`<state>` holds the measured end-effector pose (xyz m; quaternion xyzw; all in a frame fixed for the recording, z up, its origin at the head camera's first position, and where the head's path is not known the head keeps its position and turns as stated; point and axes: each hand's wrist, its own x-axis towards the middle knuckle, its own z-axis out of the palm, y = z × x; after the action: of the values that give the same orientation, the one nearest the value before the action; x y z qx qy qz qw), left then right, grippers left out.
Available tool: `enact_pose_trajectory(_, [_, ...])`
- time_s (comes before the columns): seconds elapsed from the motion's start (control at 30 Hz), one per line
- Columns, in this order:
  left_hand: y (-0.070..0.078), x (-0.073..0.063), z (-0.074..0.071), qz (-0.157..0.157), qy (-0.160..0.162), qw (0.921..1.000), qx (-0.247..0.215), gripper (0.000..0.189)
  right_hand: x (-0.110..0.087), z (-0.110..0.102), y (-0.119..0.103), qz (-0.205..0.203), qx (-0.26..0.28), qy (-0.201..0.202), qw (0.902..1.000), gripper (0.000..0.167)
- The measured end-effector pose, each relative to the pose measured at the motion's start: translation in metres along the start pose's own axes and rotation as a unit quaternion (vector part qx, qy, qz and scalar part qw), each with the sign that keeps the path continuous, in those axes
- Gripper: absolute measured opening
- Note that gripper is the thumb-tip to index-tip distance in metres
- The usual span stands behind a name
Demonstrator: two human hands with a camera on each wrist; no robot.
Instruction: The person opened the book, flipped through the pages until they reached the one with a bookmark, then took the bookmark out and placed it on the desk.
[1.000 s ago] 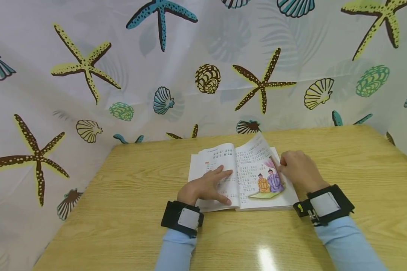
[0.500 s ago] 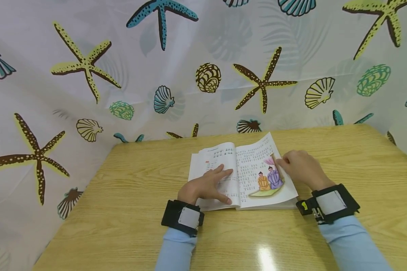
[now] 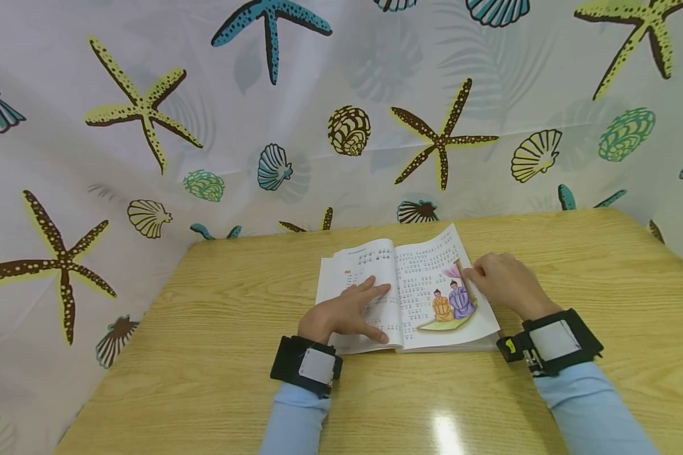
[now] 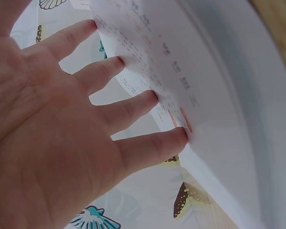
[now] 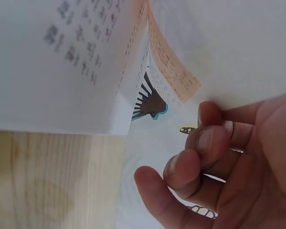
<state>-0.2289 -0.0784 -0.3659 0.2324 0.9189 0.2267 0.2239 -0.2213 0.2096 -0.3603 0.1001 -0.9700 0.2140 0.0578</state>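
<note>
An open book (image 3: 361,256) lies on the table in the head view, with printed text on both sides. My left hand (image 3: 344,316) rests on the left page, fingers spread; in the left wrist view the fingertips (image 4: 150,97) touch the paper. At the book's right edge, my right hand (image 3: 509,287) pinches the outer margin of the right-hand page (image 3: 418,287), which carries a picture of two robed figures. That page is bowed, its far corner raised. From the right wrist, the page (image 5: 257,47) stands lifted above the sheets below, and the other fingers are curled.
The wooden table (image 3: 216,366) extends around the book on all sides. Behind it hangs a pale cloth (image 3: 307,114) printed with starfish and shells. Each wrist wears a black strap (image 3: 563,341) with a pale plate.
Over the past second my right hand has shifted slightly right, and the far corner of the right-hand page has swung right with it. The left hand has stayed in place.
</note>
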Motion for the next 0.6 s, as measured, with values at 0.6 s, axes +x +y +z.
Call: enact_pose_trajectory(0.6, [0.0008, 0.0003, 0.0005, -0.001, 0.001, 1.0, 0.006, 0.095, -0.0006, -0.0014, -0.0007, -0.002, 0.004, -0.002, 1.0, 0.036])
